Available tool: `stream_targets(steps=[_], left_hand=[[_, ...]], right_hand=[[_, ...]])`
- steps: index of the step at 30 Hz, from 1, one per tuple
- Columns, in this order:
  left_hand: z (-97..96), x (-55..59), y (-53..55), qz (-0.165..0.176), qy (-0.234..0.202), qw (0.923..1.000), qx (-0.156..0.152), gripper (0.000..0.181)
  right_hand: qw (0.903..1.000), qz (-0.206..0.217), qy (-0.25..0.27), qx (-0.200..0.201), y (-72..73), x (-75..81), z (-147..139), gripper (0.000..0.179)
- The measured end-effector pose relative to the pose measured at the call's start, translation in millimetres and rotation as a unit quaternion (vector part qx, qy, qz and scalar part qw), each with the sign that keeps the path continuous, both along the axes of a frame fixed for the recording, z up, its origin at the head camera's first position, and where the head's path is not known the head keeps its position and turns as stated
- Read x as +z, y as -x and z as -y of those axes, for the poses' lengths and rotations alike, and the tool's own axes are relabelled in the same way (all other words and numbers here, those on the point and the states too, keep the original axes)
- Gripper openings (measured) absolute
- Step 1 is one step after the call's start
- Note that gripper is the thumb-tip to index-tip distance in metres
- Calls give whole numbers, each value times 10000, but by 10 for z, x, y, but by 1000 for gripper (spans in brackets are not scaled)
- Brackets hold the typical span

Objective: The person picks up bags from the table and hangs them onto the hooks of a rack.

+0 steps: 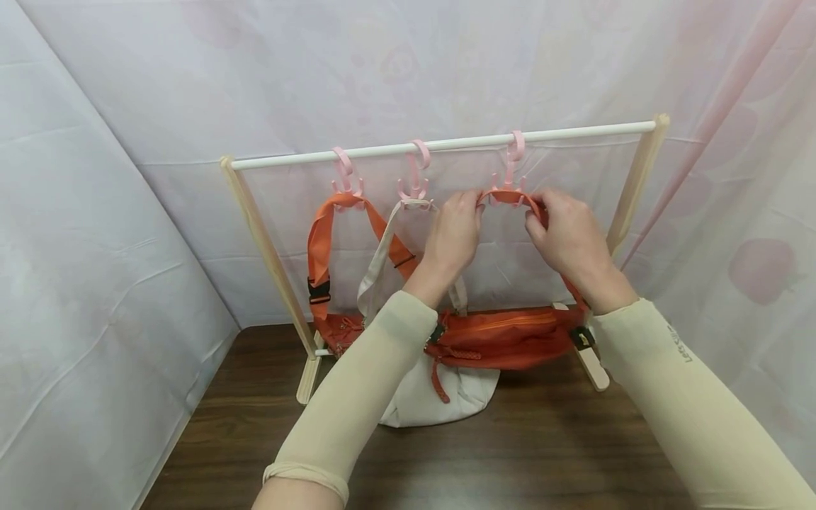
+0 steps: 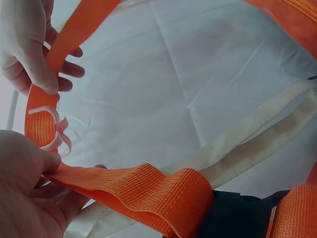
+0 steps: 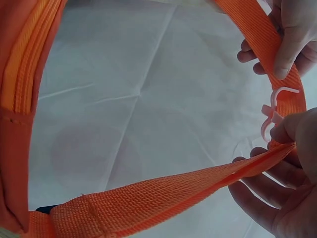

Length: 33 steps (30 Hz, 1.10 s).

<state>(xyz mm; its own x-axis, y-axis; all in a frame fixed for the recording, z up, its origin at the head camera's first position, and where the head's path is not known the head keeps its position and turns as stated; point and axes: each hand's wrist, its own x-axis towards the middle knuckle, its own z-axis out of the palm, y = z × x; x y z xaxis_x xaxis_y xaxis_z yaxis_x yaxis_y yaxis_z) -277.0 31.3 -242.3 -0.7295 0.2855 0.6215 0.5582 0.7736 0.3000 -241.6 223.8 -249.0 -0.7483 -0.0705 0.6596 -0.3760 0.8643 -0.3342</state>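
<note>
An orange webbing strap (image 1: pixel 508 196) lies across the prongs of the rightmost pink hook (image 1: pixel 511 166). My left hand (image 1: pixel 454 230) pinches the strap just left of the hook. On the other side, my right hand (image 1: pixel 567 234) grips it between thumb and fingers. Below hangs the strap's orange-red bag (image 1: pixel 510 336), zipped and slightly tilted, near the tabletop. Both wrist views show the strap looped over the pink prongs (image 2: pixel 60 130), with a hand at each side. A black buckle (image 2: pixel 242 215) joins the strap in the left wrist view.
A white rail (image 1: pixel 280 160) on a wooden stand (image 1: pixel 264 244) carries two more pink hooks. An orange strap (image 1: pixel 321 244) hangs from the left one, a cream strap (image 1: pixel 376 273) from the middle one. A cream bag (image 1: pixel 446 400) sits behind the orange-red bag on the brown table (image 1: pixel 255 411).
</note>
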Motion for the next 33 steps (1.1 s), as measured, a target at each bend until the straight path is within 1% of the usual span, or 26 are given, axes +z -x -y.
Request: stream_targets(steps=[4,10,16,20,23,26,33], left_hand=[[8,-45,-29,-99,-153,9997,-147,29],[36,-105,-64,-183,-342,9986,-361,38],[64,-161,-91,-307,-509,9966,-567,49],[85,-187,-124,-438,-560,9948,-730,60],[106,-213,-148,-570,-558,9937,-787,63],[129,-244,-167,-677,-542,9929,-810,62],[195,-318,-220,-1001,-466,9895,-933,63]], right_hand=[[10000,9,55,27,4,-20,-16,28],[9994,308,140,42,12,-36,-53,40],[9993,317,144,107,26,-57,-79,42],[9987,483,171,84,11,-72,-87,46],[9981,581,204,64,-7,-87,-98,49],[9982,556,210,36,-22,-109,-124,50],[9996,191,196,25,-79,-152,-176,53]])
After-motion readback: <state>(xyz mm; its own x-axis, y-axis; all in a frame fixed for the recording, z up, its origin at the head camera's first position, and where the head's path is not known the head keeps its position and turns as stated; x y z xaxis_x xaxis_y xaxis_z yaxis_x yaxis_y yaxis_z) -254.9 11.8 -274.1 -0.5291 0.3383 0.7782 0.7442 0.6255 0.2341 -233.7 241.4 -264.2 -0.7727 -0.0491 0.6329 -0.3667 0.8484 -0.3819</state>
